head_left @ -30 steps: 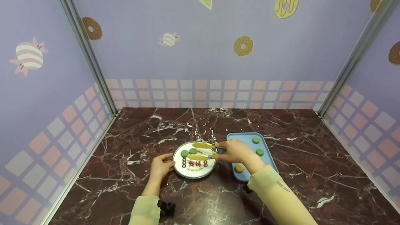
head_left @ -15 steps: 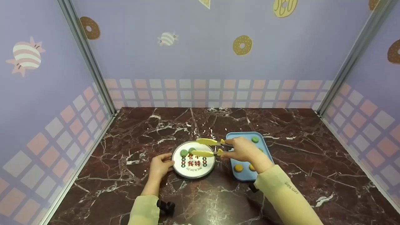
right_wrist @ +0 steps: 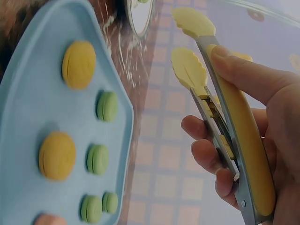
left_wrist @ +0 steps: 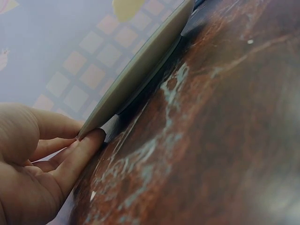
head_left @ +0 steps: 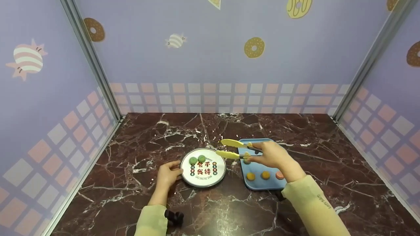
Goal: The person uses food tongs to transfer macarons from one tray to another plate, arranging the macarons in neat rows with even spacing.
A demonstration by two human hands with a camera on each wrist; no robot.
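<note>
My left hand pinches the left rim of a round white plate with red lettering; the left wrist view shows the thumb below the plate edge and fingers above. Two green macarons sit side by side at the plate's upper left. My right hand grips yellow-tipped tongs, their tips spread with nothing between them. The tongs point left, across the gap between plate and blue tray. In the right wrist view, yellow macarons, several green macarons and a pink macaron lie on the tray.
The dark red marbled table bears small white specks behind the plate. Purple printed walls with metal corner posts enclose the table at the back and both sides.
My right hand has drawn the tongs right, off the plate and toward the tray, tips staying apart. The left hand, plate and its two green macarons stay in place.
</note>
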